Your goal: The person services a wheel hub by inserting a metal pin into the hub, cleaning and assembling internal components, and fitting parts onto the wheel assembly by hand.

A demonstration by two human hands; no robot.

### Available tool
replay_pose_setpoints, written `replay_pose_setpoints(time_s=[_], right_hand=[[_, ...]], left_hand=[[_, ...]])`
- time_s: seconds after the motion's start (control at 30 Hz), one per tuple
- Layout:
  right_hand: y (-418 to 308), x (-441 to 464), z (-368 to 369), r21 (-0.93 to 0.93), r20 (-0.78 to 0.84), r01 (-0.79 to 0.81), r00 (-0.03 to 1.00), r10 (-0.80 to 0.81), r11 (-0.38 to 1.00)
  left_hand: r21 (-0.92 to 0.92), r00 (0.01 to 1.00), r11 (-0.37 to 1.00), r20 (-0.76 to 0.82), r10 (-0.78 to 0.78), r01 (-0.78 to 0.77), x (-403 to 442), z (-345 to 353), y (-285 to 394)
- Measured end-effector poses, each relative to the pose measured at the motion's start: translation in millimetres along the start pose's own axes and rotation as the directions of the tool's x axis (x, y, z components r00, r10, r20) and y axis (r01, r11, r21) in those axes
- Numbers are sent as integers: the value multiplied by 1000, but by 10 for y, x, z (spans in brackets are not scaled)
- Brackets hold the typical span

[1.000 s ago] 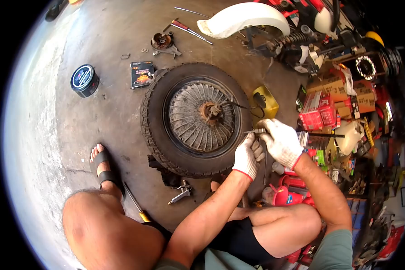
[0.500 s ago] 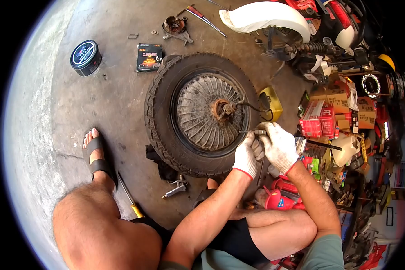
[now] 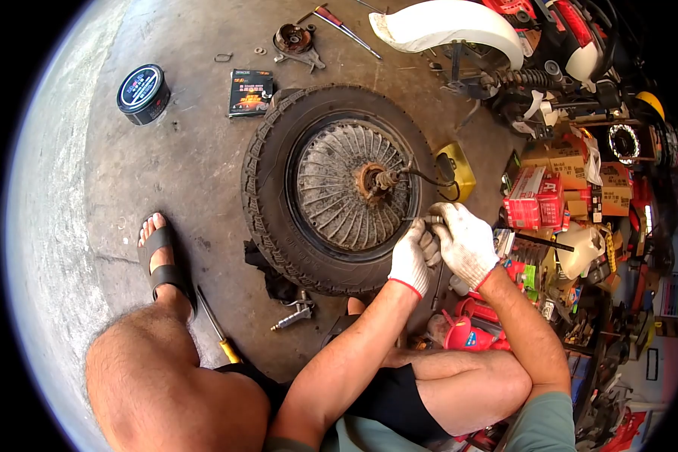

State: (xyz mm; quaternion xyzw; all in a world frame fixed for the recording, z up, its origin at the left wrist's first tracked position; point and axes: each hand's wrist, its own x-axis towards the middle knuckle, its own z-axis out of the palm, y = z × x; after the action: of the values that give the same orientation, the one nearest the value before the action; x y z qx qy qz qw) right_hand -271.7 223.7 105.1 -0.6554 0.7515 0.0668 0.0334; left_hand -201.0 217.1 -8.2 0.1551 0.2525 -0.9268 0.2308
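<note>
A tyre [image 3: 275, 218] with a ribbed, dirty metal hub [image 3: 339, 184] lies flat on the floor before me. From its rusty axle [image 3: 380, 179] a black cable [image 3: 429, 181] curves towards my hands. My left hand [image 3: 414, 256], in a white glove with a red cuff, is closed at the tyre's right edge, its fingers curled. Touching it, my right hand [image 3: 465, 237], gloved too, pinches a small thin metal piece [image 3: 432, 220] whose kind I cannot make out. What sits inside the left fingers is hidden.
Left of the tyre stand a round dark tub [image 3: 143, 94] and a small black box [image 3: 250, 93]. A yellow-handled screwdriver [image 3: 222, 339] and an air blow gun [image 3: 294, 313] lie near my legs. A yellow container [image 3: 459, 173], red boxes [image 3: 533, 197] and a white fender [image 3: 444, 26] crowd the right.
The view has shifted very slightly. Both hands keep the same grip and almost the same place beside the tyre.
</note>
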Motion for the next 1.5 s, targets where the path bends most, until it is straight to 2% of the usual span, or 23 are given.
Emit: replay_pose_setpoints(time_s=[0.13,0.3,0.43,0.53,0.63,0.7,0.77,0.83,0.9,0.93,0.97,1.03,1.07,1.1,1.17,1.2,1.23,1.27,1.3,1.37,1.4,1.43,1.5], right_hand=[[-4,19,-18,-14,18,-10,1000,10,1000],[-19,82,-82,-116,99,79,993,-67,990],[-8,136,-78,-113,122,80,990,-66,990],[-21,130,-109,-66,186,14,982,-1,998],[-80,182,-181,-115,171,39,985,-19,993],[-61,231,-231,-256,190,280,953,-235,925],[-26,248,-199,-206,184,250,959,-214,946],[-107,305,-254,-370,386,-1,909,155,929],[-85,296,-269,-368,369,11,920,135,930],[-53,280,-263,-264,236,171,966,-108,949],[-19,262,-250,-184,74,342,940,-334,921],[-41,273,-243,-173,109,277,959,-261,945],[-74,309,-272,-241,285,116,957,-44,963],[-111,336,-297,-334,432,-30,883,182,942],[-84,305,-289,-310,405,-17,902,148,951],[-57,283,-262,-223,247,133,966,-76,966],[-28,258,-229,-164,61,294,956,-288,942],[5,220,-169,-196,153,180,977,-152,964],[-37,246,-224,-197,153,179,977,-150,964],[-165,351,-367,-316,430,-42,884,183,948],[-2,238,-231,-197,195,114,978,-75,974],[16,231,-195,-195,197,118,977,-79,974],[18,218,-183,-153,122,225,971,-207,962]], left_hand=[[13,999,1000,-34,0,1,0,21,2],[-57,1000,998,-24,-4,2,10,12,-5],[-111,1000,994,18,-14,16,-24,54,18],[-158,999,987,-26,-33,29,-45,111,14],[-78,993,997,-115,8,-17,-19,131,33],[-109,1000,994,-28,8,-11,-3,103,49],[-146,998,989,-55,-13,5,18,92,30],[-208,998,978,-58,-32,19,37,60,-3],[-197,998,980,-52,-23,12,36,56,6],[-174,1000,985,-29,-3,-2,17,69,16],[-152,1000,988,-5,16,-16,1,83,23],[-151,1000,988,-6,10,-11,12,60,-9],[-177,1000,984,-15,1,-3,30,58,-14],[-203,1000,979,-24,-9,4,11,95,6],[-146,999,989,-51,0,-7,-33,164,51],[-89,997,996,-77,5,-11,-53,186,63],[-91,997,996,-78,6,-13,-45,175,61],[-105,997,994,-72,6,-13,-38,163,53],[-119,998,993,-65,5,-13,-18,138,36],[-173,998,985,-56,-14,4,-2,126,21],[-126,997,992,-75,-12,2,-23,163,41],[-81,995,997,-95,-11,3,-26,161,39],[-112,999,994,-29,15,-18,-4,104,24]])
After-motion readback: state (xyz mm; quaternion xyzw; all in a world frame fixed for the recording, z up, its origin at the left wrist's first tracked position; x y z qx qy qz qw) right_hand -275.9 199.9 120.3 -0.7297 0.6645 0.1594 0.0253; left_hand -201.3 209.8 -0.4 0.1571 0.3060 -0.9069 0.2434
